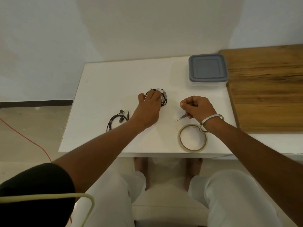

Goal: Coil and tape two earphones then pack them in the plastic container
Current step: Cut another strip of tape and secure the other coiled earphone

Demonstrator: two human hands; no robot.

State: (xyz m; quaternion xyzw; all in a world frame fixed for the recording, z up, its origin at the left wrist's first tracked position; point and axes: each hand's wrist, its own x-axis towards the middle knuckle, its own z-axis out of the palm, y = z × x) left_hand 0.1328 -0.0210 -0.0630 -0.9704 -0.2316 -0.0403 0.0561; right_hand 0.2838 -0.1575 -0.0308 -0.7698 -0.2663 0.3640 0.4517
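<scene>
No writing or brand legible anywhere. Two black earphones on the smooth white worktop point(101, 76): one coil point(164, 99) at centre, thin cord looped round with pale tape bands, under the left hand point(150, 104), fingers bent down onto it, exact grasp hidden; second coil point(114, 121) lying apart to the left, taped, two grey buds and a jack plug showing. Right hand point(197, 106) curled, pinching a thin metal tool point(181, 117), pointed tip toward the worktop; one metal bangle point(211, 120) on that wrist. One flat ring of clear tape point(192, 138) by the near edge. One square clear plastic container point(207, 71) with grey lid, closed, at far right beside a wooden board point(268, 89).
</scene>
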